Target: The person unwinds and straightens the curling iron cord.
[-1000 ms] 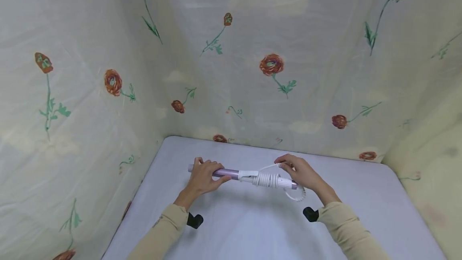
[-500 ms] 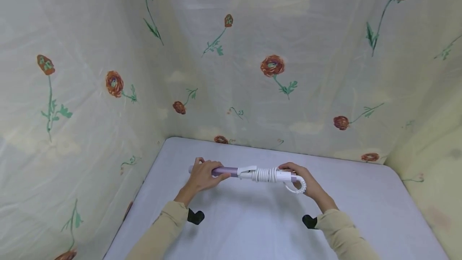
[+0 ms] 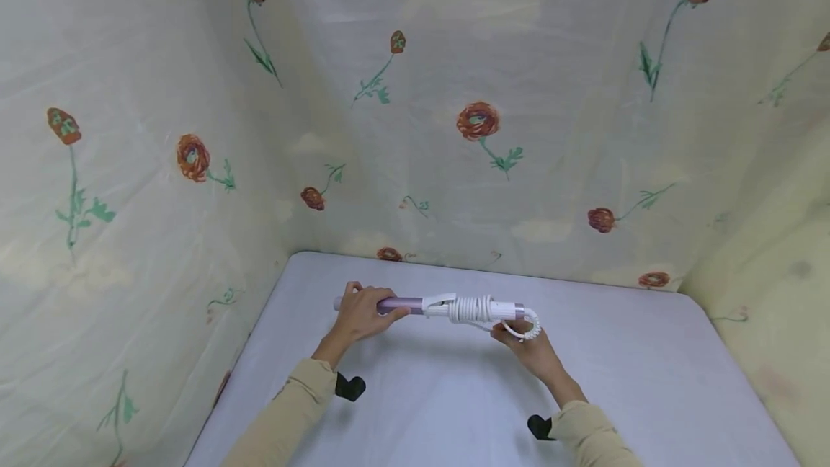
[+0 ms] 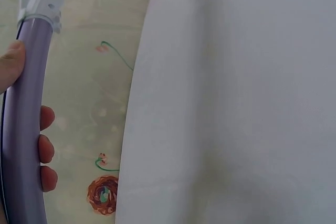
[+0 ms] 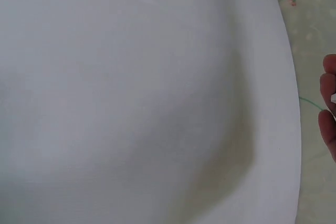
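In the head view a curling iron [image 3: 402, 305], with a purple barrel and a white handle section, is held level above the table. My left hand [image 3: 361, 313] grips its barrel, thumb on the near side; the left wrist view shows fingertips [image 4: 46, 149] curled round the far edge. White cord [image 3: 470, 308] is wound in several coils round the white section, and its ribbed end bends in a loop off the right tip. My right hand [image 3: 528, 348], below that tip, pinches the cord's free length, which runs down from the coils. Only its fingertips [image 5: 327, 90] show in the right wrist view.
A white table [image 3: 428, 409] with rounded corners lies under both hands. Flower-printed cloth [image 3: 415, 128] hangs behind it and on both sides. A black piece [image 3: 351, 387] sticks out at the left cuff, and another black piece [image 3: 540, 427] at the right cuff.
My right hand has carried the free cord from above the curling iron, down past its right end, to below it. The left hand keeps its grip, nearly still.
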### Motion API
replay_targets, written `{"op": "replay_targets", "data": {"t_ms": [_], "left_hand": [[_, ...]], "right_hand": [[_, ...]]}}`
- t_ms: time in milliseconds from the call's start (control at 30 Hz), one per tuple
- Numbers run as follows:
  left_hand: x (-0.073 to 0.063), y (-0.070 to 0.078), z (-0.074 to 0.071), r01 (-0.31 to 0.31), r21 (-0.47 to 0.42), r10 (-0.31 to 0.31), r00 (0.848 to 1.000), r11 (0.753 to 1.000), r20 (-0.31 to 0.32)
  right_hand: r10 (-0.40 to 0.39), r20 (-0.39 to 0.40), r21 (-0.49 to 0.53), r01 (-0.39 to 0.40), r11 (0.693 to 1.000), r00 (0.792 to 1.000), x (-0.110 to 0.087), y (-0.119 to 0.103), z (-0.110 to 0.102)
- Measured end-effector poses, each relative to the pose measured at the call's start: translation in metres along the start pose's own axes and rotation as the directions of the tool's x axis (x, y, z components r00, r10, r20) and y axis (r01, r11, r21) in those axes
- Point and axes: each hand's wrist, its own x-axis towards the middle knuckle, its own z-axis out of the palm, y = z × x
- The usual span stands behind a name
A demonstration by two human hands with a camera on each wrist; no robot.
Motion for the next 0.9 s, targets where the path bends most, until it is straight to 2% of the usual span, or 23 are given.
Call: {"op": "replay_targets", "data": {"t_ms": [133, 233, 400, 600, 733, 900], "left_hand": [[0.004, 0.002, 0.0, 0.006, 0.002, -0.006, 1.0, 1.0, -0.021], [0.007, 0.004, -0.001, 0.018, 0.012, -0.017, 1.0, 1.0, -0.02], [0.011, 0.008, -0.003, 0.039, 0.023, -0.039, 0.999, 0.999, -0.006], [0.01, 0.011, 0.0, 0.043, 0.042, -0.043, 0.999, 0.998, -0.008], [0.01, 0.015, 0.001, 0.05, 0.047, -0.049, 0.999, 0.998, -0.011], [0.011, 0.02, 0.003, 0.073, 0.06, -0.072, 0.997, 0.996, -0.013]], "right_hand": [[-0.074, -0.015, -0.118, 0.072, 0.99, 0.997, -0.007, 0.002, 0.009], [-0.082, 0.004, -0.196, 0.082, 0.977, 0.997, -0.011, -0.001, 0.015], [-0.03, 0.08, -0.21, 0.046, 0.977, 0.996, -0.014, -0.01, 0.026], [-0.114, 0.058, -0.328, 0.126, 0.936, 0.992, -0.022, -0.023, 0.038], [-0.149, 0.031, -0.333, 0.151, 0.931, 0.988, -0.023, -0.031, 0.046], [-0.163, 0.002, -0.283, 0.157, 0.946, 0.987, -0.022, -0.042, 0.054]]}}
